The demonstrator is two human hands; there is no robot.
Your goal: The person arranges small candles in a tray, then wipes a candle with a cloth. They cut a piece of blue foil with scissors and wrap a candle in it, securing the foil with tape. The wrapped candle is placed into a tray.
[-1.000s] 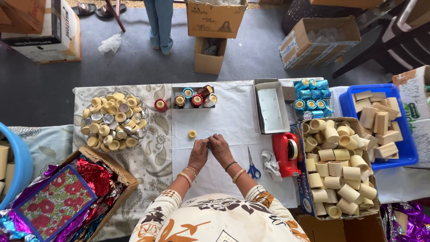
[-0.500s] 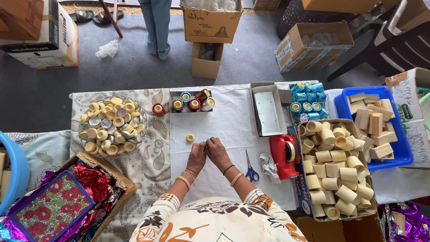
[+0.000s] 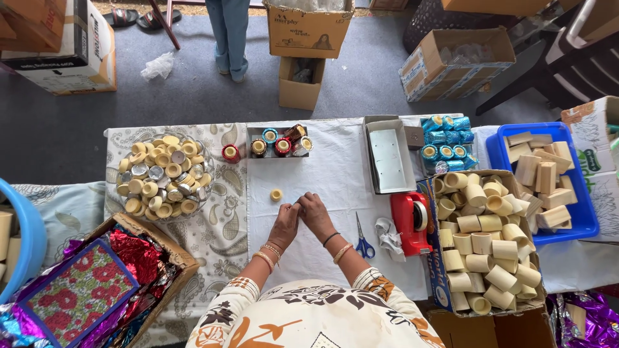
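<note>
Small craft workshop, cloth-covered table (image 3: pixel 335 174), cardboard boxes (image 3: pixel 308 29) on floor, carton of cream tubes (image 3: pixel 483 241)

red tape dispenser (image 3: pixel 412 222); blue-handled scissors (image 3: pixel 363 241); blue crate (image 3: pixel 574 222); white tablecloth (image 3: pixel 335 174)

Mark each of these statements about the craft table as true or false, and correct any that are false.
1. The left hand and the right hand meet fingertip to fingertip over the white cloth. True.
2. The scissors have red handles. False: the handles are blue.
3. A single small cream ring lies alone on the cloth beyond the hands. True.
4. The blue tray holds foil-wrapped rolls. False: it holds plain pale blocks.
5. The red tape dispenser stands to the person's right, beside the scissors. True.
6. The round glass bowl sits to the person's right. False: it sits to the left.
</note>
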